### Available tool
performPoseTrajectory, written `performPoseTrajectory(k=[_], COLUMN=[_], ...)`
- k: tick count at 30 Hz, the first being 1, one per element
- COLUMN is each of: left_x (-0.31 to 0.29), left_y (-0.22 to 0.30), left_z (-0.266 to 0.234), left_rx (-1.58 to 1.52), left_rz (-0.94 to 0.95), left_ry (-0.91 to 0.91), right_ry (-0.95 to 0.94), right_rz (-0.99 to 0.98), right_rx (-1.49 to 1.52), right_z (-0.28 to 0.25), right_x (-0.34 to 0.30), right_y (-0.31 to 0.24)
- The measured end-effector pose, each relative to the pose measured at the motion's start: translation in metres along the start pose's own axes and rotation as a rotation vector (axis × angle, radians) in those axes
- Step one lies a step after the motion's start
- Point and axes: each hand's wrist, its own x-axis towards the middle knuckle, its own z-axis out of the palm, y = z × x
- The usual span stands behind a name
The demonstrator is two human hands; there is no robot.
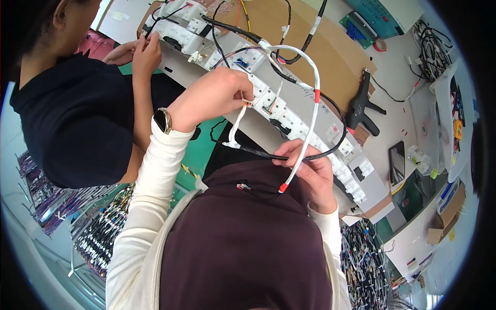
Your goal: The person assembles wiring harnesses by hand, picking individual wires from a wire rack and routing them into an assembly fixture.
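My left hand [214, 95] is closed on a small white connector at the end of a white-sleeved wire, pressing it at a white socket block [268, 101] on the long grey board [310, 111]. My right hand [310, 173] pinches a white-taped cable [312, 111] with red bands, together with a black cable [258, 152] that loops below the board. A watch sits on my left wrist.
Another person in a dark top stands at the left, their hands [144, 51] on white connectors at the board's far end. A black crimping tool [364, 106] lies on the table at the right, near a phone [397, 163]. Bundles of wires fill bins below.
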Motion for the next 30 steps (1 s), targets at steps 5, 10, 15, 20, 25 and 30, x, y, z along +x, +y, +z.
performPoseTrajectory(k=[5, 10, 15, 20, 25, 30], left_x=[0.005, 0.014, 0.013, -0.016, -0.041, -0.036], left_y=[-0.002, -0.003, 0.002, -0.002, -0.011, -0.017], left_z=[-0.004, -0.014, -0.012, 0.012, 0.062, 0.041], left_rx=[-0.069, -0.114, -0.077, -0.123, -0.087, -0.078], left_rz=[-0.072, -0.147, -0.145, -0.083, -0.020, -0.003], left_ry=[-0.075, -0.177, -0.137, 0.126, 0.578, 0.443], right_ry=[-0.080, -0.260, 0.126, 0.275, 0.273, 0.273], right_rz=[0.012, -0.292, -0.520, -0.516, -0.613, -0.827], right_rx=[-0.062, -0.635, -1.110, -0.888, -1.004, -1.367], right_z=[-0.002, -0.003, 0.016, 0.030, 0.027, 0.026], right_x=[0.020, 0.057, 0.085, 0.089, 0.090, 0.105], right_y=[-0.008, 0.008, 0.045, 0.054, 0.068, 0.050])
